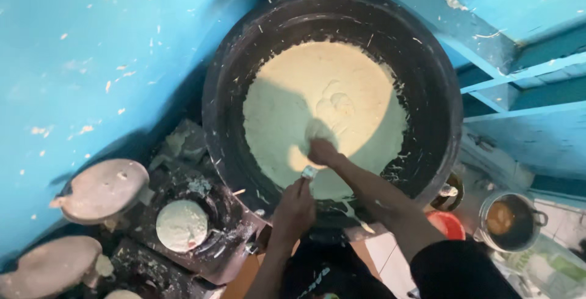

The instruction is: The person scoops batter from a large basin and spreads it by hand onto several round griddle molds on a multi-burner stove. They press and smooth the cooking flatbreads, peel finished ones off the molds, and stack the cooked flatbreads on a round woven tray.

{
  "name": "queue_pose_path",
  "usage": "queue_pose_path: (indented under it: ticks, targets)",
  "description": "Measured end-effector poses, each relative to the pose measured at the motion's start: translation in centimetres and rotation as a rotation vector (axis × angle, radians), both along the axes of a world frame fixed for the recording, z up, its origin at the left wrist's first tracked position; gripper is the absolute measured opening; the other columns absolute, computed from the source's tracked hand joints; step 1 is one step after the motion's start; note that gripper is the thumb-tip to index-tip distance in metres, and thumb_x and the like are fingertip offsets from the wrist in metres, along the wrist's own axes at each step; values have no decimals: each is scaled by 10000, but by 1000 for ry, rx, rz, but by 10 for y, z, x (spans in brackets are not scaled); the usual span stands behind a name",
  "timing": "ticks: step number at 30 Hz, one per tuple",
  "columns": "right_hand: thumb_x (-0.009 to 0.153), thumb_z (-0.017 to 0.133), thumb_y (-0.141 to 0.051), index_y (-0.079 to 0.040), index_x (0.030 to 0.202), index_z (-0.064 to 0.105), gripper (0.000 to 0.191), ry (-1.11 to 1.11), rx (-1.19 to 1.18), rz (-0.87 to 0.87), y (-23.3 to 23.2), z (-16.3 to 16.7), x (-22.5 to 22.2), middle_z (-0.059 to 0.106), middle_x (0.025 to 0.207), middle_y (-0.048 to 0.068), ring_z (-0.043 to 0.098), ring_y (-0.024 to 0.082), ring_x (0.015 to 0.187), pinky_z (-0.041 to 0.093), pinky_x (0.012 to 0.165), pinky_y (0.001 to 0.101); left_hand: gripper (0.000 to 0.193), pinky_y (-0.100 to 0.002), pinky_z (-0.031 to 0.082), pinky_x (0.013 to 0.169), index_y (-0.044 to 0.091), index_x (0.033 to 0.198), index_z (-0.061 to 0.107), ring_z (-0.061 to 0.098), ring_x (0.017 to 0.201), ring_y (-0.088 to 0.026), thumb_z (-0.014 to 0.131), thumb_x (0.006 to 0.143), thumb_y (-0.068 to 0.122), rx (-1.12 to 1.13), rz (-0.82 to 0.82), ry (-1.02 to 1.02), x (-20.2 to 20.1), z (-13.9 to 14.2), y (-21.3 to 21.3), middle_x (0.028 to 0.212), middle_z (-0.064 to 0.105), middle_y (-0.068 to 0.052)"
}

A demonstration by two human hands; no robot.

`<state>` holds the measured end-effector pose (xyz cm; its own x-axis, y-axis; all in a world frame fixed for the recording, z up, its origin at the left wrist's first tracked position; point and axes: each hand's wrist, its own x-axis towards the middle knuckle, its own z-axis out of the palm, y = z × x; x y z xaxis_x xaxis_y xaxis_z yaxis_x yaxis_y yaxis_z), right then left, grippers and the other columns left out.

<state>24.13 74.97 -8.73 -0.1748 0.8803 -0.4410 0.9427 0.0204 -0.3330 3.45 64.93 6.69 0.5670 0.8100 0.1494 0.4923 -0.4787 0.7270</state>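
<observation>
Gently Does It in the Batter Tub

Right hand (322,151) sinks cupped into pale batter (342,91) inside the black tub (427,61); scoop shallow, let excess drip. Left hand (295,207) pinches a small metal piece (309,172) at the rim.

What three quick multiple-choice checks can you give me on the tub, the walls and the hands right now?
1. Where is the right hand?
A. in the batter inside the black tub
B. on the small pot
C. on the wall

2. What colour are the walls?
A. red
B. blue
C. white

3. What is the left hand doing?
A. hanging free
B. holding a small metal thing
C. holding a lid

Answers: 1 A, the fingers dip into the pale batter; 2 B, blue paint all around; 3 B, a shiny bit sticks up from the fist at the tub's rim.
</observation>
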Motion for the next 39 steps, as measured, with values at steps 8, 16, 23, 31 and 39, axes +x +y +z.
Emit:
queue_pose_path:
  ticks: [8,16,23,31,39]
  targets:
    - [711,689,-263,25,1142,701,518,79,-119,-176,59,-19,81,696,1124,265,625,472,1102,513,922,599,449,-466,563,866,-76,1238,597,637,1050,-435,666,829,95,-56,96,12,-3,-28,-3,1214,632,-275]
    - [766,669,-207,-3,1170,662,452,183,-257,-144,29,-27,40,679,1115,242,665,377,1017,552,814,505,441,-468,550,928,-78,1276,586,636,1093,-452,629,862,71,-66,51,2,-4,-30,-10,1226,633,-285]
    - [789,633,-124,-91,1223,647,436,698,-1080,-357,-53,134,48,748,1053,101,731,243,887,610,723,389,448,-472,542,941,-80,1336,544,635,1082,-459,569,910,54,-3,44,-174,-11,-17,-5,1217,627,-294]
    - [836,699,-171,-127,1308,695,474,8,-325,-131,-91,405,85,780,1055,97,693,200,929,564,847,395,457,-497,529,875,-100,1361,510,614,1042,-467,527,924,30,-23,133,-339,-22,0,-13,1182,597,-304]
    - [1061,568,-148,-1,1283,627,272,308,699,169,-95,485,223,651,1218,208,630,312,1091,509,953,390,488,-491,515,895,-107,1381,479,591,1068,-459,533,920,42,-1,74,-304,-25,6,-17,1178,585,-291]
